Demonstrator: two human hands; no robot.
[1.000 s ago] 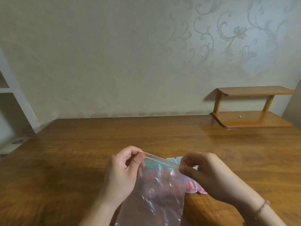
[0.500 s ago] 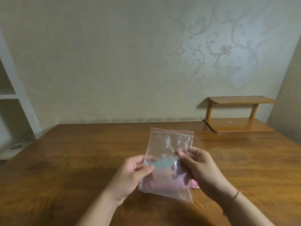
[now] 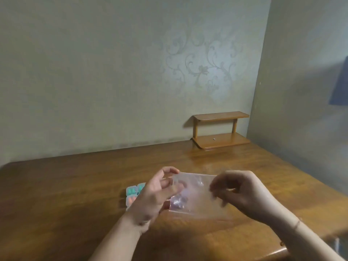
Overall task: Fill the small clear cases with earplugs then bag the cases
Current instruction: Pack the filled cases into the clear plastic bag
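Left grip, the person's left hand, has its thumb and fingers curled against the left edge of a thin clear plastic zip bag, apparently pinching it, just above the brown wooden table. Left of that hand, small clear cases holding teal and orange earplugs sit on the table. The right hand pinches the bag's right edge. The bag looks light, floppy and slippery; its edges seem the best hold. The cases look rigid and light. No writing is readable.
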